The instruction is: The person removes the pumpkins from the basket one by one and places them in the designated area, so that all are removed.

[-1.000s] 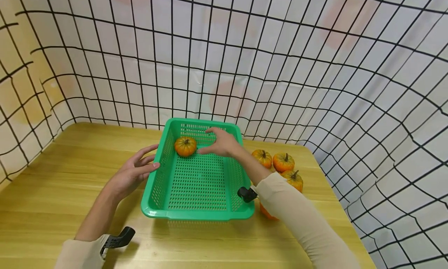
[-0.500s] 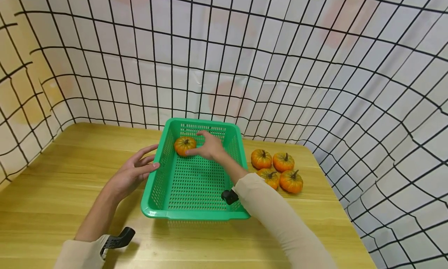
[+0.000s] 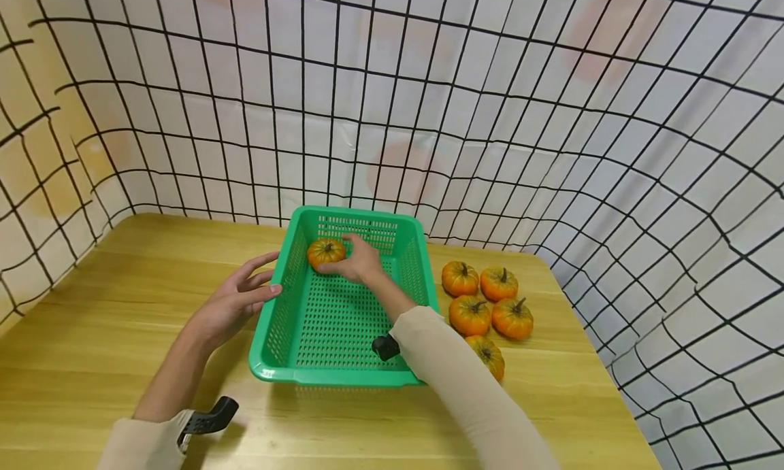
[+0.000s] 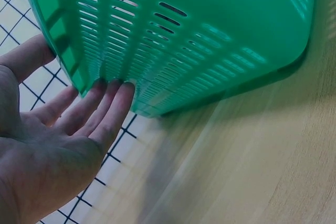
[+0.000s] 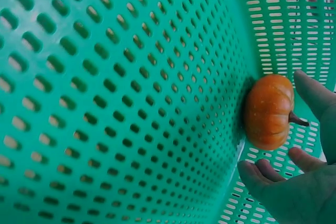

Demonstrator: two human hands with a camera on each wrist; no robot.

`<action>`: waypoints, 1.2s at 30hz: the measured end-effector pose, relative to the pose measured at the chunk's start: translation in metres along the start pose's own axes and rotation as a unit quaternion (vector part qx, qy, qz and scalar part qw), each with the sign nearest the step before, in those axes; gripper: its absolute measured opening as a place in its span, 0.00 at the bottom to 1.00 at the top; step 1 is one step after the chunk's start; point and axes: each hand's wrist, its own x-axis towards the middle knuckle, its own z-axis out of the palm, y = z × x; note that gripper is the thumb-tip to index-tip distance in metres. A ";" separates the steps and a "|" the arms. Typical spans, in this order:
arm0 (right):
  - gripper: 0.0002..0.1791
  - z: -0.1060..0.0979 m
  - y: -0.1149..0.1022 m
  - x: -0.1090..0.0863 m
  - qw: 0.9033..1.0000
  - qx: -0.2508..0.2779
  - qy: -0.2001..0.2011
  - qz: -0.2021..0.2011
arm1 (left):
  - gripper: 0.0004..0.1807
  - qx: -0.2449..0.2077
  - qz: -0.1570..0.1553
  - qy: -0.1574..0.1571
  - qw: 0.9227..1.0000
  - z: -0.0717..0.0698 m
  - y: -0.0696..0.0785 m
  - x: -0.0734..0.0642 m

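Note:
A green plastic basket (image 3: 343,377) with slotted walls stands on the wooden table. Inside, near its far left corner, lies a small orange pumpkin (image 3: 324,251) with a brown stem. My right hand (image 3: 360,260) reaches into the basket, thumb and fingers spread beside the pumpkin. In the right wrist view, a gap shows between the fingers (image 5: 312,93) and the pumpkin (image 5: 269,113). My left hand (image 3: 228,305) is at the basket's left side. Seen from the left wrist, its nearly straight fingertips (image 4: 124,92) touch the outer wall, with the thumb at the rim.
Several more small pumpkins (image 3: 470,314) sit grouped on the table right of the basket, the nearest partly hidden by my right sleeve (image 3: 456,375). A white wall covering with a black grid (image 3: 367,116) rises behind the table (image 3: 122,300).
My right hand has moved left and down toward the pumpkin in the basket. As the right arm shifted left, more of the pumpkins on the table came into view. The left hand stays put.

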 end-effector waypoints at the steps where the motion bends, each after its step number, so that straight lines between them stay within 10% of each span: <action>1: 0.48 0.001 -0.001 0.000 1.000 0.002 0.000 0.000 | 0.38 -0.001 0.001 -0.001 1.000 0.000 0.000 0.000; 36: 0.45 0.020 -0.006 0.017 0.999 0.018 0.014 0.045 | 0.38 0.000 0.006 -0.001 1.000 -0.001 -0.002 0.001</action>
